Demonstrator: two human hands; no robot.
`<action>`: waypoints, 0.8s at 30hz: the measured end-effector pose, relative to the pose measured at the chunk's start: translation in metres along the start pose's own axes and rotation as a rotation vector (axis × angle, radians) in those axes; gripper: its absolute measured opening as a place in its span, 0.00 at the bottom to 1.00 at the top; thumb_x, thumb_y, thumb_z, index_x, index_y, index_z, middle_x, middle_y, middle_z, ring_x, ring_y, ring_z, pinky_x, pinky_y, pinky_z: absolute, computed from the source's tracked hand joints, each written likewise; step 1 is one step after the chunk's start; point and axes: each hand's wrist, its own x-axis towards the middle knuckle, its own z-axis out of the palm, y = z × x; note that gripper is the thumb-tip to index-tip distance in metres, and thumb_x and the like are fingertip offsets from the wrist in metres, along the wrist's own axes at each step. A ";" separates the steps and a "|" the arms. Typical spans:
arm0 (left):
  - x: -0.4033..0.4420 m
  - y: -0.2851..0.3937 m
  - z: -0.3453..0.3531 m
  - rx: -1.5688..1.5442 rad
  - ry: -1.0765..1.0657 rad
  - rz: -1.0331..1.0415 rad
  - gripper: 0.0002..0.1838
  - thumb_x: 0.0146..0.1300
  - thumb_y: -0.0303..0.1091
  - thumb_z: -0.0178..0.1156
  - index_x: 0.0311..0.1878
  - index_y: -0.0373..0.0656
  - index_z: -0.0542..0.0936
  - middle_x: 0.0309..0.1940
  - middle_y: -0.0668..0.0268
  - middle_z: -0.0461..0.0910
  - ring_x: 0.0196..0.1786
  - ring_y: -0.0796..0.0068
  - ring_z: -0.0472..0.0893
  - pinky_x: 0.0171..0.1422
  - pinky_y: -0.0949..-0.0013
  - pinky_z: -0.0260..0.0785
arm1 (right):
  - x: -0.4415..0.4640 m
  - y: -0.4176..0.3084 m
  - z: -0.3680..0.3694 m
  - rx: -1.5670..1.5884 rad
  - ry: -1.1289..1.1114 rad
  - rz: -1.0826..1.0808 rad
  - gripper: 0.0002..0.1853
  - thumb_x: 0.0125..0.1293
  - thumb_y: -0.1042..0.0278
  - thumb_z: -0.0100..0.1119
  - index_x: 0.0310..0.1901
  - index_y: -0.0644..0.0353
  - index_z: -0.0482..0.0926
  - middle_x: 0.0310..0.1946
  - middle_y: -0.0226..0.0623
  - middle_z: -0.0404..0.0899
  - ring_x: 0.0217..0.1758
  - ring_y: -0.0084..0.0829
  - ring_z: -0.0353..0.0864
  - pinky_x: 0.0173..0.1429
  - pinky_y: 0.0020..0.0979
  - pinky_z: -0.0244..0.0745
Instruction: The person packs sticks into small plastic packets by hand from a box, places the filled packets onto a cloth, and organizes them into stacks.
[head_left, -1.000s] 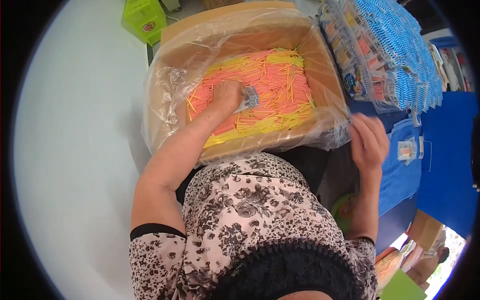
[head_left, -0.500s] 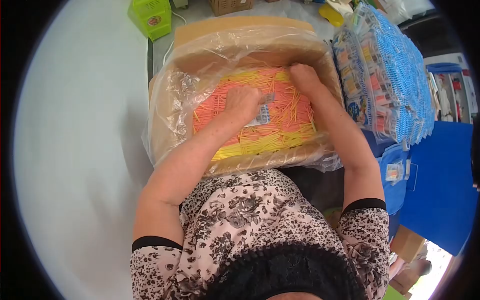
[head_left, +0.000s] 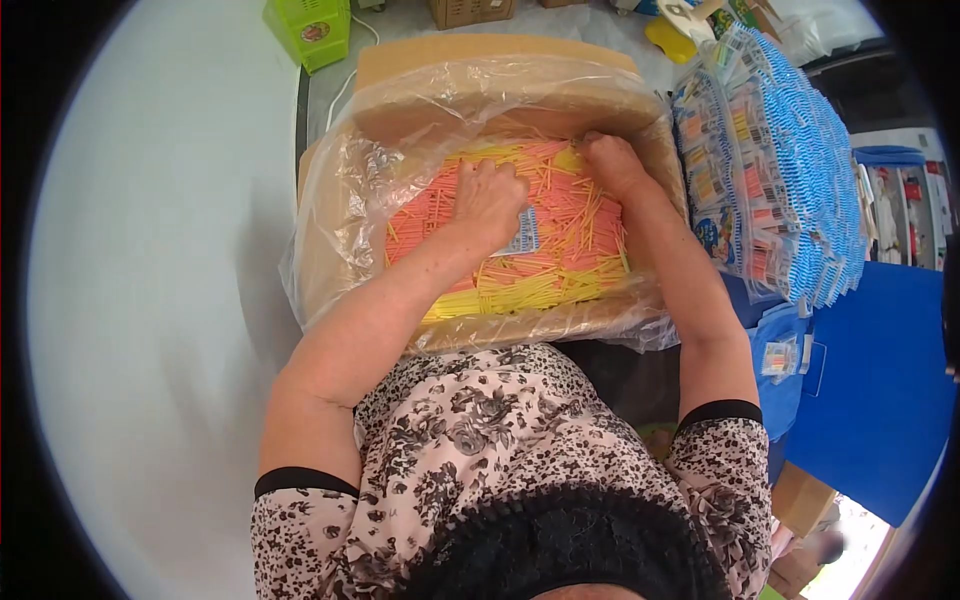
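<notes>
A cardboard box [head_left: 497, 50] lined with clear plastic [head_left: 345, 215] stands before me, holding many thin pink sticks [head_left: 425, 212] and yellow sticks [head_left: 520, 290]. My left hand [head_left: 490, 207] is palm down over the middle of the pile, its fingers curled into the sticks. What those fingers grip is hidden. Partly under that hand lies a small printed packet [head_left: 522, 235]. At the far right corner of the box, my right hand [head_left: 613, 165] has its fingers bent together against the yellow sticks; the fingertips are too small to make out.
Right of the box rises a tall stack of blue-edged packets with pink and yellow contents [head_left: 770, 170]. A blue panel [head_left: 880, 380] is further right. A green plastic basket [head_left: 312, 32] stands at the back left, beside a pale surface [head_left: 160, 250].
My left hand has turned slightly, with its knuckles more raised. A small printed piece by its thumb no longer shows. My right hand stays near the corner, shifted very slightly.
</notes>
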 end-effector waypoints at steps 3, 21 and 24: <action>0.006 -0.002 0.006 -0.085 0.081 0.022 0.12 0.51 0.36 0.66 0.37 0.41 0.82 0.40 0.60 0.80 0.46 0.62 0.78 0.45 0.54 0.67 | -0.003 -0.010 -0.033 0.128 0.147 -0.037 0.03 0.52 0.74 0.60 0.28 0.63 0.79 0.27 0.41 0.80 0.31 0.41 0.81 0.35 0.38 0.77; 0.011 0.014 -0.003 -1.576 -0.437 -0.374 0.09 0.67 0.39 0.55 0.41 0.44 0.74 0.22 0.74 0.70 0.22 0.84 0.65 0.25 0.77 0.57 | -0.035 -0.106 -0.113 1.092 0.087 0.380 0.13 0.64 0.62 0.59 0.35 0.65 0.82 0.29 0.31 0.79 0.34 0.19 0.76 0.37 0.22 0.71; 0.013 0.016 -0.005 -1.597 -0.313 -0.338 0.09 0.68 0.41 0.55 0.37 0.46 0.74 0.17 0.78 0.64 0.18 0.86 0.59 0.22 0.76 0.50 | -0.038 -0.111 -0.106 1.052 0.257 0.368 0.15 0.65 0.60 0.56 0.39 0.66 0.80 0.33 0.32 0.79 0.39 0.21 0.76 0.44 0.22 0.70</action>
